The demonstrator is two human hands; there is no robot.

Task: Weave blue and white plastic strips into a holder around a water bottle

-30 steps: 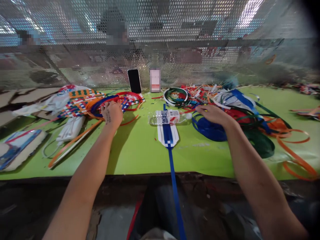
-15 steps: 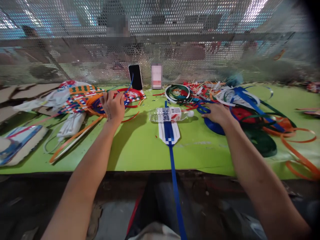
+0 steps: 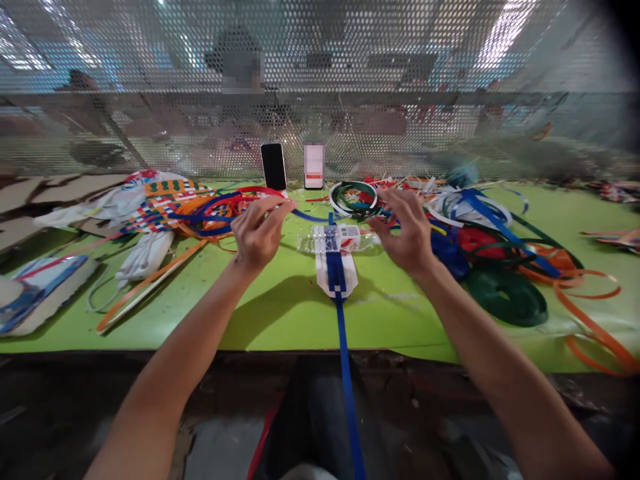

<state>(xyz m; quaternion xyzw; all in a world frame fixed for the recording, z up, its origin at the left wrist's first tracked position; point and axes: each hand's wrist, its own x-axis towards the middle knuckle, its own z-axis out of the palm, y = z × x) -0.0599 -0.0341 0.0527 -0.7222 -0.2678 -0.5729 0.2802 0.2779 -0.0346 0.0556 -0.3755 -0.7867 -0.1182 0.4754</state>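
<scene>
My left hand [image 3: 261,230] pinches a blue plastic strip [image 3: 314,217], which trails left behind the hand and right toward the middle of the table. My right hand [image 3: 406,233] hovers with fingers apart and nothing visible between them, beside a coil of green and white strips [image 3: 354,200]. Between my hands a clear plastic bottle [image 3: 327,239] lies sideways on a flat piece of white and blue strips [image 3: 337,275]. From that piece a long blue strip [image 3: 346,373] runs down over the table's front edge toward my lap.
Two phones [image 3: 273,167] [image 3: 314,167] lean against the perforated metal screen [image 3: 175,127]. Orange strips and a woven multicoloured piece [image 3: 165,203] lie left, near a white power strip [image 3: 145,257]. A dark green roll [image 3: 507,295] and tangled strips [image 3: 595,313] lie right.
My left hand has moved right from the strip pile, drawing a blue strip with it. My right hand has left the blue roll and come inward toward the bottle, its fingers apart.
</scene>
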